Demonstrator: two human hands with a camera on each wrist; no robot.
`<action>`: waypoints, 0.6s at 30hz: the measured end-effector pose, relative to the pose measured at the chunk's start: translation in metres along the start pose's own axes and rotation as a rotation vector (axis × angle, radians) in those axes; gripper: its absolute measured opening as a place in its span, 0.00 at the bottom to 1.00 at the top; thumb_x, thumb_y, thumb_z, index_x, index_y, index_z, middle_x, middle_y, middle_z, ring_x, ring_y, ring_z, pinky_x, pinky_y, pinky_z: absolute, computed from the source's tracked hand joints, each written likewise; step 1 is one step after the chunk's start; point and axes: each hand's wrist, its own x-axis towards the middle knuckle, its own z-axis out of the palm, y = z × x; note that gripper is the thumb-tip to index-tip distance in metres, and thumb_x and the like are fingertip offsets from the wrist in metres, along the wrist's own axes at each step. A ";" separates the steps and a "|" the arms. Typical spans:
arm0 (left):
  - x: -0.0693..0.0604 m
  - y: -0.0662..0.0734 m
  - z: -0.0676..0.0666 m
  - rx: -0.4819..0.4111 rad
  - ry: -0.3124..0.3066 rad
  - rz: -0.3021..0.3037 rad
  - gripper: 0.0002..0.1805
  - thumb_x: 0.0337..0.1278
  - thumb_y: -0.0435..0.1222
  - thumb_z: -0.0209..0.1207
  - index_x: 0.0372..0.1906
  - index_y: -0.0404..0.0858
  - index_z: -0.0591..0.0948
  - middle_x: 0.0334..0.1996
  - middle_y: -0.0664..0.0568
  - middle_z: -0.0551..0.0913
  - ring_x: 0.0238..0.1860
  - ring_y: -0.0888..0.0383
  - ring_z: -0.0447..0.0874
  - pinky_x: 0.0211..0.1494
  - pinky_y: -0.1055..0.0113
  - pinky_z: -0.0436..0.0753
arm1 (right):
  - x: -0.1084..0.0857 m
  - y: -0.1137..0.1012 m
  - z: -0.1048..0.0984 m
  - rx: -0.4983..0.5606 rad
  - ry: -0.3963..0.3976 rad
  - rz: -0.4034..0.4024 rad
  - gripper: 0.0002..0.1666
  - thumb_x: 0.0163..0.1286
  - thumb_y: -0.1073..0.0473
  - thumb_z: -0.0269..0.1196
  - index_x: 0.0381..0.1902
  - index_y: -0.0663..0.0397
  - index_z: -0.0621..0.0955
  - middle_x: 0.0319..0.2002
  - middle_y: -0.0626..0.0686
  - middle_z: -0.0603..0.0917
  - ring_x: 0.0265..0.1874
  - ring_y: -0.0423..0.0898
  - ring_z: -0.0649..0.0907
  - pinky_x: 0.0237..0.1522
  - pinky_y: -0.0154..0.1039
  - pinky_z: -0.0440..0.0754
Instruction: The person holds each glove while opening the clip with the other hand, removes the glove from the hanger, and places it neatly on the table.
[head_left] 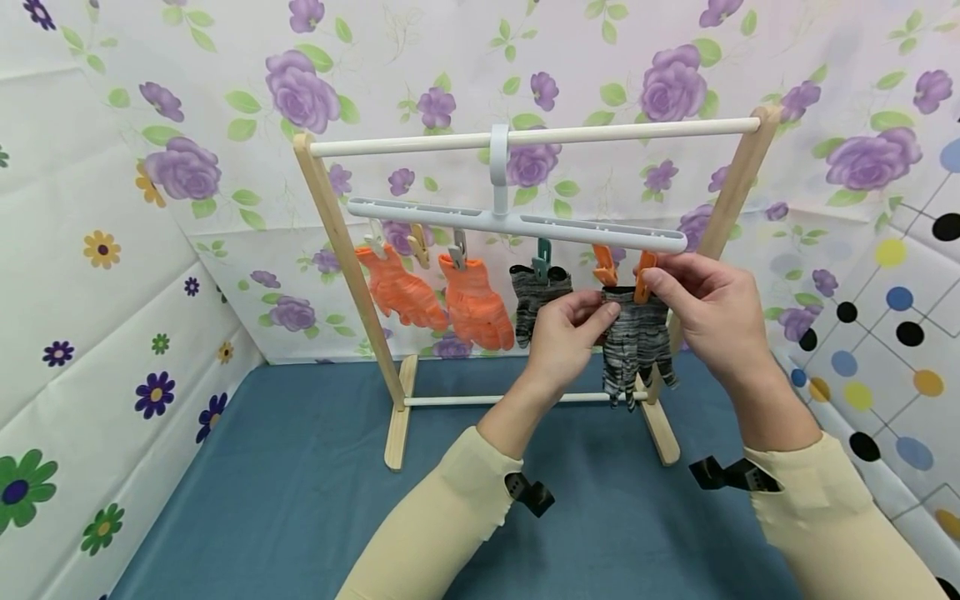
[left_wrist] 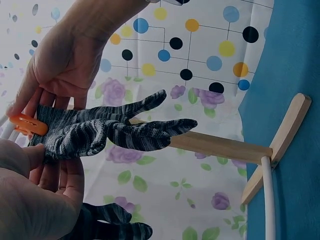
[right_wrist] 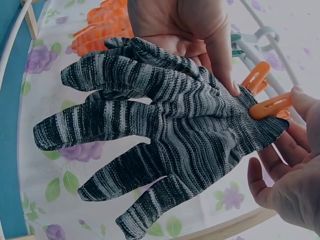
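A black-and-grey knit glove (head_left: pixel 636 346) hangs fingers down at the right end of a grey hanger (head_left: pixel 592 230). My left hand (head_left: pixel 562 337) pinches the left edge of its cuff between thumb and fingers. At the cuff's right side, my right hand (head_left: pixel 712 312) pinches an orange clip (head_left: pixel 645 277), which bites the cuff in the right wrist view. A second orange clip (head_left: pixel 604 265) sits just left of it; whether it grips the cuff is unclear. In the left wrist view the glove (left_wrist: pixel 100 130) stretches out from between both hands.
Two orange gloves (head_left: pixel 476 304) and another dark glove (head_left: pixel 534 292) hang from clips further left, with a yellow clip (head_left: pixel 418 246) among them. The hanger hooks over a white rod (head_left: pixel 637 131) on a wooden stand (head_left: pixel 333 250), which stands on a blue surface (head_left: pixel 300 500).
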 end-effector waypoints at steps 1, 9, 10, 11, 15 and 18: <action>0.000 0.000 0.000 0.000 0.001 -0.001 0.13 0.76 0.34 0.65 0.57 0.32 0.86 0.43 0.50 0.91 0.41 0.65 0.86 0.46 0.70 0.86 | 0.000 0.000 0.000 -0.006 0.005 -0.002 0.18 0.76 0.59 0.70 0.57 0.65 0.87 0.45 0.45 0.90 0.45 0.42 0.87 0.48 0.28 0.84; -0.001 0.002 -0.001 -0.005 0.001 -0.004 0.13 0.76 0.35 0.65 0.57 0.32 0.86 0.44 0.50 0.91 0.41 0.65 0.87 0.46 0.69 0.86 | 0.000 0.001 0.002 -0.033 0.037 -0.026 0.17 0.76 0.59 0.70 0.56 0.64 0.88 0.44 0.43 0.91 0.45 0.41 0.88 0.48 0.27 0.84; -0.001 0.002 0.000 -0.007 -0.001 -0.005 0.13 0.76 0.35 0.65 0.57 0.32 0.86 0.44 0.50 0.91 0.41 0.65 0.87 0.46 0.68 0.86 | 0.000 0.001 0.002 -0.034 0.041 -0.028 0.17 0.76 0.59 0.70 0.55 0.64 0.88 0.44 0.43 0.91 0.44 0.40 0.88 0.47 0.27 0.84; -0.001 0.002 0.000 -0.008 -0.002 -0.006 0.13 0.76 0.35 0.65 0.57 0.32 0.86 0.44 0.50 0.91 0.41 0.64 0.87 0.46 0.68 0.86 | 0.000 0.001 0.002 -0.034 0.044 -0.030 0.16 0.76 0.59 0.70 0.55 0.64 0.88 0.43 0.43 0.91 0.44 0.40 0.88 0.47 0.27 0.84; 0.000 0.001 0.000 -0.010 -0.002 -0.013 0.13 0.76 0.35 0.65 0.57 0.32 0.86 0.44 0.51 0.91 0.42 0.65 0.87 0.47 0.69 0.86 | 0.001 0.001 0.003 -0.034 0.055 -0.034 0.16 0.76 0.59 0.70 0.55 0.64 0.89 0.43 0.42 0.91 0.44 0.40 0.88 0.47 0.27 0.84; 0.000 0.001 0.000 -0.010 -0.001 -0.014 0.13 0.76 0.34 0.65 0.57 0.32 0.86 0.44 0.51 0.91 0.42 0.65 0.87 0.46 0.69 0.86 | 0.001 0.001 0.004 -0.029 0.060 -0.034 0.16 0.76 0.59 0.70 0.55 0.64 0.89 0.43 0.42 0.91 0.44 0.41 0.88 0.47 0.27 0.84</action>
